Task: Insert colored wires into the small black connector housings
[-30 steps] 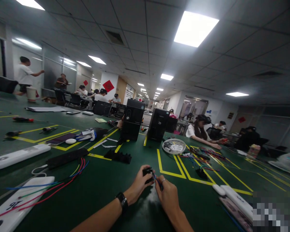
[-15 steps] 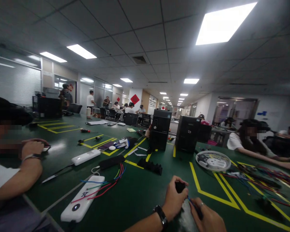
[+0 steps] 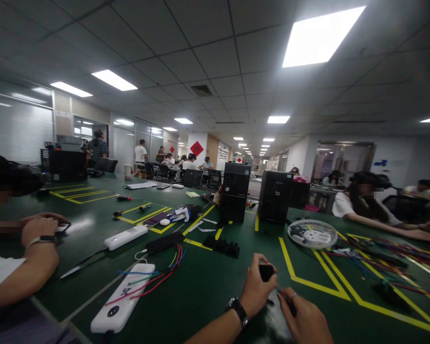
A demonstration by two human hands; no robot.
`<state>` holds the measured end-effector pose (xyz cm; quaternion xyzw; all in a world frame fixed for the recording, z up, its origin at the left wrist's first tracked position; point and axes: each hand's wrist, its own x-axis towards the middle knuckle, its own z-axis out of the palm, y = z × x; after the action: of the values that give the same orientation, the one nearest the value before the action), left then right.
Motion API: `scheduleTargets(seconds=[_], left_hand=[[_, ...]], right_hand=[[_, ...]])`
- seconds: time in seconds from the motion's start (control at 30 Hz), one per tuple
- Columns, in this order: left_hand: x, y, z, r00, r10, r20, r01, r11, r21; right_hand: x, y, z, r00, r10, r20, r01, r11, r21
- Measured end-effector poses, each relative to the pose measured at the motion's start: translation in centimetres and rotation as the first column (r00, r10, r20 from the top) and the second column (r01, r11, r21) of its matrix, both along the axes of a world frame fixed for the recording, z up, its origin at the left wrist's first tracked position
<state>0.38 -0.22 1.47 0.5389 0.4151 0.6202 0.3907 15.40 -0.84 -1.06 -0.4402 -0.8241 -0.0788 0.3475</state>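
Observation:
My left hand [image 3: 257,283], with a dark band at the wrist, is closed round a small black block [image 3: 266,272]. Close by on the right, my right hand [image 3: 306,319] grips a slim dark handled tool [image 3: 288,304], perhaps a screwdriver. Something thin and blue shows at the tool's front end, right beside my left fingertips. Whether it touches the block I cannot tell. Beyond my left hand lies a black ridged piece [image 3: 221,245]. Left of my hands, red, blue and green wires [image 3: 157,279] lie across a white power strip [image 3: 123,301].
Two black computer towers [image 3: 235,191] stand at the back of the green table [image 3: 208,306]. A round white basket [image 3: 312,234] with parts sits to the right, before a tangle of wires [image 3: 387,263]. One co-worker's hand [image 3: 39,229] is at the left, another's arm [image 3: 390,230] at the right.
The view has shifted a little. My left hand is slightly higher and shows more of the black block. My right hand keeps hold of the tool beside it.

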Motion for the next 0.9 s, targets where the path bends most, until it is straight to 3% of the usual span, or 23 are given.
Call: scheduleTargets(seconds=[0.1, 0.23, 0.33, 0.47, 0.53, 0.73, 0.83, 0.9], left_hand=[[0.2, 0.1, 0.1, 1.000, -0.003, 0.007, 0.004, 1.000, -0.010], [1.2, 0.1, -0.1, 0.991, 0.020, 0.131, -0.013, 0.998, -0.060], [1.2, 0.0, -0.2, 0.992, 0.042, 0.122, -0.041, 0.999, -0.007], [0.4, 0.1, -0.3, 0.991, 0.100, -0.083, -0.085, 0.983, 0.163], [0.0, 0.3, -0.4, 0.990, 0.101, -0.100, -0.080, 0.978, 0.190], [-0.4, 1.0, -1.1, 0.978, -0.132, 0.159, 0.130, 0.991, 0.021], [-0.6, 1.2, -1.3, 0.941, -0.139, 0.307, 0.171, 0.982, -0.080], [-0.7, 1.3, -1.4, 0.945, -0.114, 0.306, 0.153, 0.982, -0.107]], right_hand=[[-0.2, -0.5, 0.6, 1.000, -0.020, 0.005, 0.020, 0.999, -0.025], [-0.7, -1.1, 0.9, 0.999, 0.020, -0.037, -0.019, 0.999, 0.033], [-1.0, -1.5, 1.0, 0.997, 0.036, -0.063, -0.035, 0.999, 0.024], [-1.3, -1.8, 1.4, 0.995, -0.002, -0.101, -0.016, 0.984, -0.178], [-1.4, -1.7, 1.5, 0.986, -0.004, -0.165, -0.044, 0.957, -0.288], [-1.3, -0.8, 0.9, 0.925, 0.012, -0.381, -0.208, 0.854, -0.478], [-1.5, -1.0, 0.9, 0.896, 0.040, -0.442, -0.276, 0.830, -0.485], [-1.8, -1.4, 1.3, 0.897, 0.058, -0.438, -0.286, 0.832, -0.475]])
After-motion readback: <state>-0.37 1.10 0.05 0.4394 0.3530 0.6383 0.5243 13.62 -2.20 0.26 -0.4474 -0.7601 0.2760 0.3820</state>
